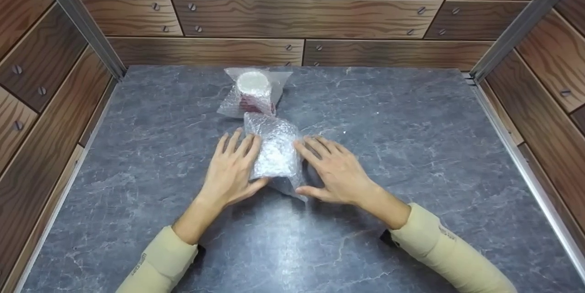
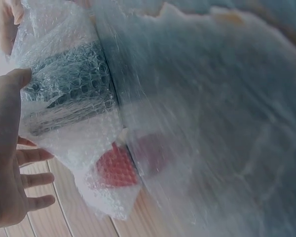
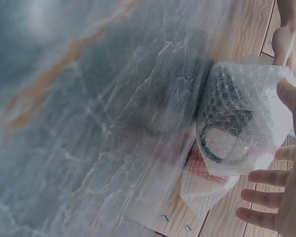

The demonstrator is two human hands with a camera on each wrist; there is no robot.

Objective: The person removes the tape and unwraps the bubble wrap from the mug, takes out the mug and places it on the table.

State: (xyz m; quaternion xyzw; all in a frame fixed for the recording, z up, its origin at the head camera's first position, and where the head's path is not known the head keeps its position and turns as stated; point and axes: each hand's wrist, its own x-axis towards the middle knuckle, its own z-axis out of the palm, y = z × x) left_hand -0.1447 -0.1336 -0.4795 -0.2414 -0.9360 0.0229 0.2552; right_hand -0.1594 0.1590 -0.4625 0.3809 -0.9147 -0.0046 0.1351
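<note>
A bubble-wrapped package [image 1: 276,153] lies on the table between both hands. Through its wrap the right wrist view shows a dark object with a loop like a mug handle [image 3: 207,143]. My left hand [image 1: 228,172] is at its left side, fingers extended and fingertips right at the wrap. On the opposite side my right hand [image 1: 338,172] has its fingers stretched out, fingertips at the wrap's right edge and thumb near the loose corner. Just behind stands a second bubble-wrapped package [image 1: 254,92], with a red object showing through and a pale round top.
The dark marbled table [image 1: 402,146] reaches back to a wood-patterned wall [image 1: 301,18]. Metal posts [image 1: 516,28] rise at the back corners, and a metal rail [image 1: 525,169] runs along the right edge.
</note>
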